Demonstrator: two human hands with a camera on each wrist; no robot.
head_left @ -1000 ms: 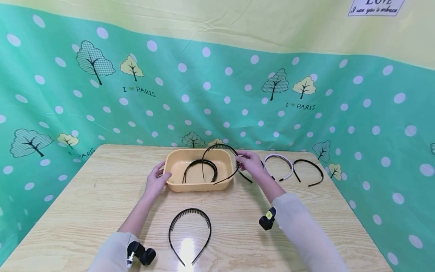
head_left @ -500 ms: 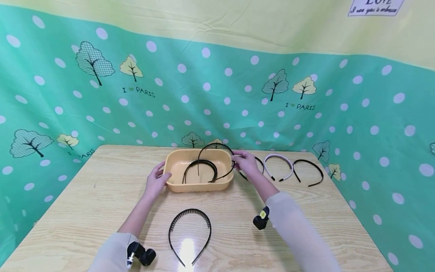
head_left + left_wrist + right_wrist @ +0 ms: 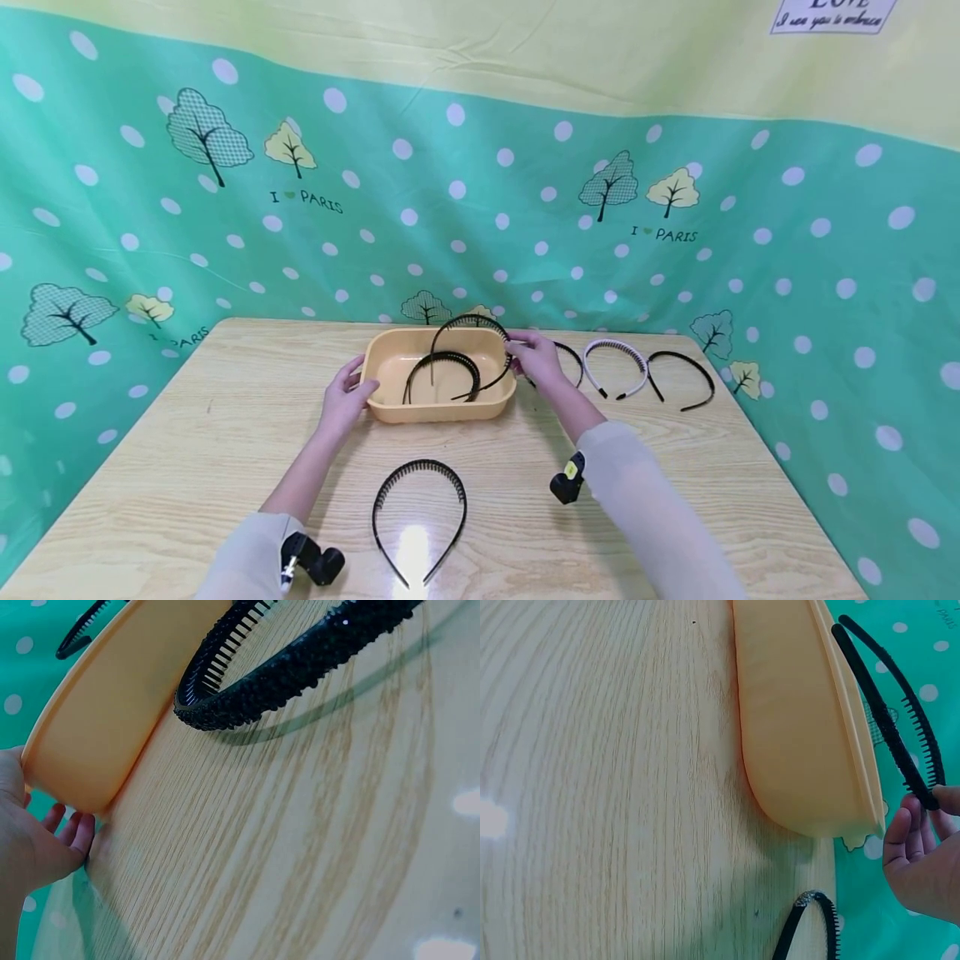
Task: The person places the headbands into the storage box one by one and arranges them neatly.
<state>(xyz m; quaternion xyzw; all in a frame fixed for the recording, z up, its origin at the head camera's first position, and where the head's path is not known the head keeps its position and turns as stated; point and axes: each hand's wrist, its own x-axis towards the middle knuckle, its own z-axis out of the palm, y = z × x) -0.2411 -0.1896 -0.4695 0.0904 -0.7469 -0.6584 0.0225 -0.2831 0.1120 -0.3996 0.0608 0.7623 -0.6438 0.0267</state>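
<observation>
My left hand (image 3: 347, 402) holds the left end of a pale orange plastic basin (image 3: 438, 412), thumb over its rim. My right hand (image 3: 536, 354) pinches a thin black toothed headband (image 3: 470, 317) by its curve. That headband is upright over the basin's right part, its tips pointing left and down; whether they touch the basin I cannot tell. The right wrist view shows the pinched headband (image 3: 881, 712) between thumb and fingers, beside the rim. Another black headband (image 3: 447, 354) lies inside the basin. Nearer me, a black headband (image 3: 420, 464) with a rough surface lies on the table.
Right of the basin, a black headband (image 3: 576, 358) is partly hidden by my right arm. Beyond it lie a white headband (image 3: 617, 343) and another black headband (image 3: 678, 356). A patterned green curtain (image 3: 480, 200) hangs behind the wooden table (image 3: 225, 417).
My right hand has moved left with the pinched headband, bringing it further over the basin. The black headband behind that arm shows more. My left hand stays at the basin's end.
</observation>
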